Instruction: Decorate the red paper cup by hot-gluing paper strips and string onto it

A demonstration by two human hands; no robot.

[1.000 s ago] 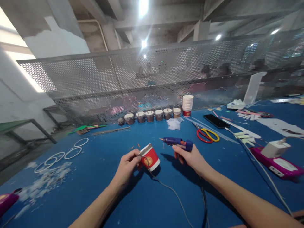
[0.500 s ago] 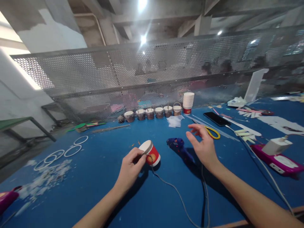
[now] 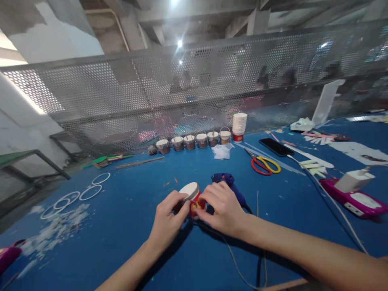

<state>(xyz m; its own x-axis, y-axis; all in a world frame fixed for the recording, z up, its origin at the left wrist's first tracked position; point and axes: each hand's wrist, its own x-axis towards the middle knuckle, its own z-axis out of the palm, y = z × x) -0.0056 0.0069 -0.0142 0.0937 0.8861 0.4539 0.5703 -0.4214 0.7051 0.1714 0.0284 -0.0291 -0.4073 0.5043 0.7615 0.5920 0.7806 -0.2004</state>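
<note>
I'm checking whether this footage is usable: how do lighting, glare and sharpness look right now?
Head view: a ceiling light flares above the mesh screen; shadows darken the table beneath both forearms; the paper cup is partly hidden by the left hand and right hand; figures behind the screen are indistinct, some patches pixelated.

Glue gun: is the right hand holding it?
No, the glue gun lies on the table beyond the right hand, whose fingers are at the red cup.
</note>
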